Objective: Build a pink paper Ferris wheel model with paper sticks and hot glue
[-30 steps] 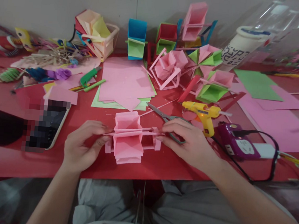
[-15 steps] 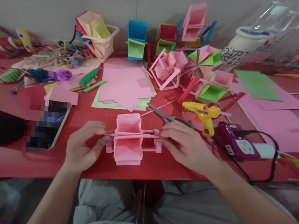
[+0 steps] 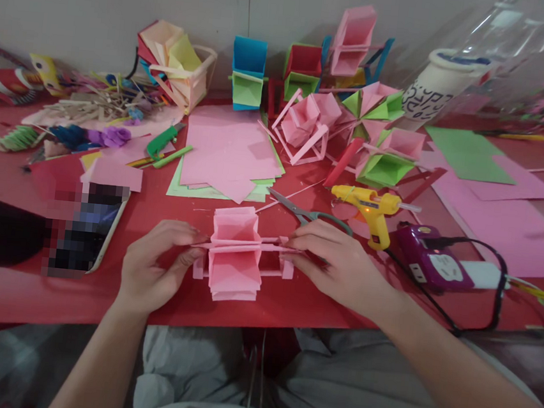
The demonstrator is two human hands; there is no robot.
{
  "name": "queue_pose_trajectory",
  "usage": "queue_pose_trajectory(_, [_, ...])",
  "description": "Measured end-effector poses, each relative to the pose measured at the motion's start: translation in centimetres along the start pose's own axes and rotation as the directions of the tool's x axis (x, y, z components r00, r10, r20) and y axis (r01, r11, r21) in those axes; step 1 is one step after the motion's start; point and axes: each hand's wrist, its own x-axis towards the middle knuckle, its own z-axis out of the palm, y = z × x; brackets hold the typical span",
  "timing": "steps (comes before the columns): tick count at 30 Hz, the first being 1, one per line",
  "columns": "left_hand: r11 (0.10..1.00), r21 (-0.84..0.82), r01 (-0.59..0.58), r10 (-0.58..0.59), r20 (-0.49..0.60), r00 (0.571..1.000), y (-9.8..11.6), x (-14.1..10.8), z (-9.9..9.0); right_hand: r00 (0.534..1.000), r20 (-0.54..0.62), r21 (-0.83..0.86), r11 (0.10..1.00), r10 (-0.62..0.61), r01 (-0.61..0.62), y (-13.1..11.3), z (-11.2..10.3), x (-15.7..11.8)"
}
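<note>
Between my hands sits a pink paper wheel (image 3: 236, 252) with open box-shaped pockets, on a thin paper rod running left to right. Pink paper stand pieces show at its two sides. My left hand (image 3: 157, 267) is closed, thumb and fingers pinching the rod's left end. At the opposite end my right hand (image 3: 338, 262) pinches the rod beside the right stand piece (image 3: 287, 268); its fingertips partly cover the rod. Scissors (image 3: 295, 209) lie just behind my right hand, their handles partly hidden by it.
Behind are stacked pink and green paper sheets (image 3: 232, 149) and several finished paper wheels (image 3: 303, 123). A yellow glue gun (image 3: 370, 207) and a purple power adapter (image 3: 432, 261) with cables lie right. Left are a phone (image 3: 89, 231), a green cutter (image 3: 162, 142) and paper scraps.
The pink paper wheel has shifted very slightly to the right along with the rod. Both hands keep their pinch at almost the same spots.
</note>
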Motion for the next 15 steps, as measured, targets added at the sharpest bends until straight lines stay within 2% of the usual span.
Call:
queue_pose_trajectory(7, [1.0, 0.005, 0.002, -0.002, 0.003, 1.0, -0.12, -0.19, -0.06, 1.0, -0.026, 0.01, 1.0, -0.013, 0.013, -0.29, -0.05, 0.13])
queue_pose_trajectory(11, [1.0, -0.009, -0.008, 0.008, -0.005, 1.0, 0.03, -0.07, -0.07, 1.0, -0.013, 0.011, 1.0, 0.022, -0.022, -0.09, -0.13, 0.04])
queue_pose_trajectory(15, [1.0, -0.011, -0.007, 0.007, 0.014, 1.0, 0.08, -0.01, -0.12, 0.998, -0.046, 0.009, 0.999, 0.031, -0.031, -0.03, -0.15, -0.02])
